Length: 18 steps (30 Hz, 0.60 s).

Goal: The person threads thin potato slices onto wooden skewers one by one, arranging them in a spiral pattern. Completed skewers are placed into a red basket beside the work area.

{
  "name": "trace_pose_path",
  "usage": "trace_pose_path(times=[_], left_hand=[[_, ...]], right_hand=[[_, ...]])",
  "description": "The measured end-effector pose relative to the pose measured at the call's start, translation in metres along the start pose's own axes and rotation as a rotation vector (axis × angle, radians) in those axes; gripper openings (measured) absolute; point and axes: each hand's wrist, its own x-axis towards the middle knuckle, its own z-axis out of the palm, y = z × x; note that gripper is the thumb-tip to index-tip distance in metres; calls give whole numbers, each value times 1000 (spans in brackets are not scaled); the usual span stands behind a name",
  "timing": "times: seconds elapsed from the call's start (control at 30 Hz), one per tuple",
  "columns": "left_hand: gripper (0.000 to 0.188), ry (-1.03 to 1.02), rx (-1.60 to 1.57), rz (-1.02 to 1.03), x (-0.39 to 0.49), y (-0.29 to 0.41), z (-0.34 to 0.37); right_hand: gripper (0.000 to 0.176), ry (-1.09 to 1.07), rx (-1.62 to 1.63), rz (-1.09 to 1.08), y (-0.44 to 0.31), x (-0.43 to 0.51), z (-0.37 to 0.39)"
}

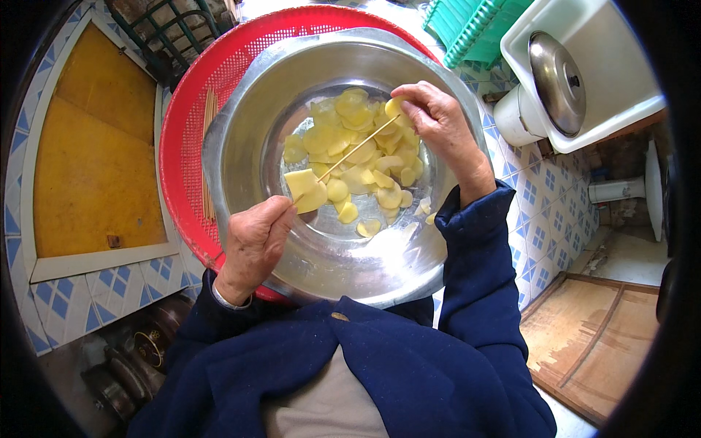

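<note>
My left hand pinches the lower end of a thin wooden skewer. Close to those fingers, a pale yellow slice, apparently potato, is threaded on the skewer. Between the fingertips of my right hand is another yellow slice, held against the skewer's upper tip; whether the tip has pierced it I cannot tell. Both hands are over a large stainless steel basin. Many loose yellow slices lie heaped on the basin's bottom, some single ones nearer to me.
The basin rests in a red plastic basket, with a bundle of wooden skewers at its left side. A green plastic rack stands at upper right. Beside it are a white tub and a metal lid. A yellow panel is at left.
</note>
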Motion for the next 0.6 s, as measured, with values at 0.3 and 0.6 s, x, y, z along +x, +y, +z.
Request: trace_pose_path(times=[0.3,0.6], left_hand=[[4,-21,8,-47,2,2,0],[4,-27,-90,-67,4,4,-2]], right_hand=[[13,-75,-69,-114,-7,-2,7],[12,121,88,-24,-9,0,6]])
